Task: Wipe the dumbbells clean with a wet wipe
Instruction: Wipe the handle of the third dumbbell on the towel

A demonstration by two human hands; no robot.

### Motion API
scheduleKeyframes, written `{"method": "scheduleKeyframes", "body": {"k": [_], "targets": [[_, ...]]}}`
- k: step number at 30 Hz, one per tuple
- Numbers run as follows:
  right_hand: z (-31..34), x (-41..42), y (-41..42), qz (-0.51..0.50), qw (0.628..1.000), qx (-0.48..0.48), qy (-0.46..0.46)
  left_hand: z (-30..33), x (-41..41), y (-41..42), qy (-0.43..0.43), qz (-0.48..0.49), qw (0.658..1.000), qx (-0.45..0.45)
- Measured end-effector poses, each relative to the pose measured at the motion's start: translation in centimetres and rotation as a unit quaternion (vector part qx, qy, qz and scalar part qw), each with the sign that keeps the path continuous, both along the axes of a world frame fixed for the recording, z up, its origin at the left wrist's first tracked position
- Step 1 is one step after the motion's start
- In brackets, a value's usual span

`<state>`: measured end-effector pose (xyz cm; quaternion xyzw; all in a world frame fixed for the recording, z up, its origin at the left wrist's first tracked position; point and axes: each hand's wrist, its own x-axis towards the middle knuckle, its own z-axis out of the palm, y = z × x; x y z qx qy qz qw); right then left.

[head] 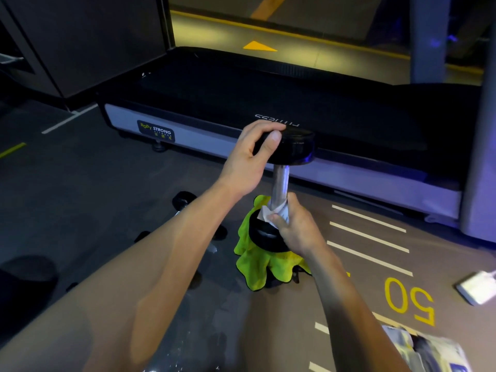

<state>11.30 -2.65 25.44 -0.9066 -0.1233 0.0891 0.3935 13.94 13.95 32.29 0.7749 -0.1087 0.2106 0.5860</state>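
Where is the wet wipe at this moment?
In the head view, centre frame, the wet wipe is wrapped round the lower end of the upright dumbbell's chrome handle, pinched by the right hand, just above the lower weight and green cloth.

I hold the dumbbell (281,189) upright on the cloth (257,267), my left hand (252,157) on its top head, my right hand (295,224) pinching the wipe (271,213) round its handle, the treadmill (241,108) behind, other dumbbells (188,202) left.
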Motion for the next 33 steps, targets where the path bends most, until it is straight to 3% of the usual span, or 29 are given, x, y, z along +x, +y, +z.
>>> {"method": "scheduleKeyframes", "body": {"k": [3,7,14,20,24,27,29,30,33], "targets": [[-0.3,1.1,-1.2,0.027,0.998,0.010,0.060,0.1,-0.2,0.2,0.002,-0.004,1.000,0.002],[-0.7,2.2,-2.2,0.055,0.964,0.180,0.188,0.2,-0.6,-0.2,-0.008,-0.020,1.000,0.014],[-2.0,-0.5,0.1,-0.090,0.985,0.150,0.006,0.5,-0.9,-1.2,-0.007,-0.034,0.999,0.019],[-2.5,-0.3,-2.0,0.007,0.985,0.170,0.008,0.5,-1.1,-0.9,0.003,-0.043,0.999,0.017],[-3.0,-0.1,-2.5,0.008,0.977,0.214,0.017,0.7,-0.7,-1.2,0.007,-0.045,0.999,0.021],[-2.6,-0.4,-1.9,-0.095,0.954,0.283,0.017,0.6,-0.4,-1.0,0.020,-0.039,0.999,0.019],[-1.5,-0.2,-1.4,-0.240,0.898,0.368,0.004,0.6,-0.3,-0.9,0.028,-0.034,0.999,0.023],[-1.1,0.4,-1.2,-0.284,0.884,0.371,-0.023,0.6,-0.2,-0.9,0.030,-0.031,0.999,0.024],[1.0,1.3,0.3,-0.313,0.905,0.284,-0.058,0.7,-0.2,-0.9,0.026,-0.027,0.999,0.026]]}}
